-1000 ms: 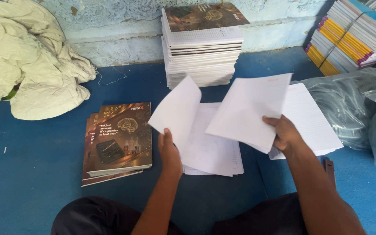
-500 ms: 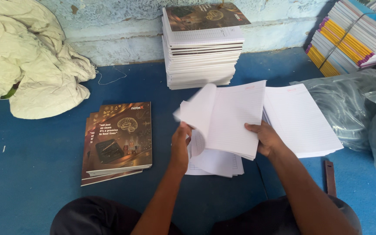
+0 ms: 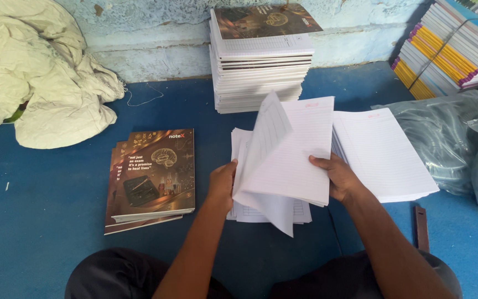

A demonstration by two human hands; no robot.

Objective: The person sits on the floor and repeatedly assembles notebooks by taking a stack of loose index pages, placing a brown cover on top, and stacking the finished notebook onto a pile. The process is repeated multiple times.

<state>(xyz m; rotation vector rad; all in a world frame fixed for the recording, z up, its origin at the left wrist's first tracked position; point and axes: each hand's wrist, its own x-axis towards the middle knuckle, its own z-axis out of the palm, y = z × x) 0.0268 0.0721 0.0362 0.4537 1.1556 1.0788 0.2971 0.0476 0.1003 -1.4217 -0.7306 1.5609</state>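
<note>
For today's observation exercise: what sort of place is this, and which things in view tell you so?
Probably a small notebook-making or binding workshop, worked on the floor. A tall stack of notebooks stands by the wall, strapped bundles lie at right, and both hands, left hand and right hand, fold ruled sheets.

1. A small notebook-binding or stationery workshop, worked on at floor level: a blue floor (image 3: 40,221) against a rough, flaking pale wall (image 3: 156,44).
2. At 12 o'clock a tall stack of notebooks (image 3: 261,61); at 2 o'clock strapped bundles (image 3: 449,50).
3. At 9 o'clock finished covered notebooks (image 3: 153,177); at 10 o'clock crumpled sacking (image 3: 45,83).
</note>
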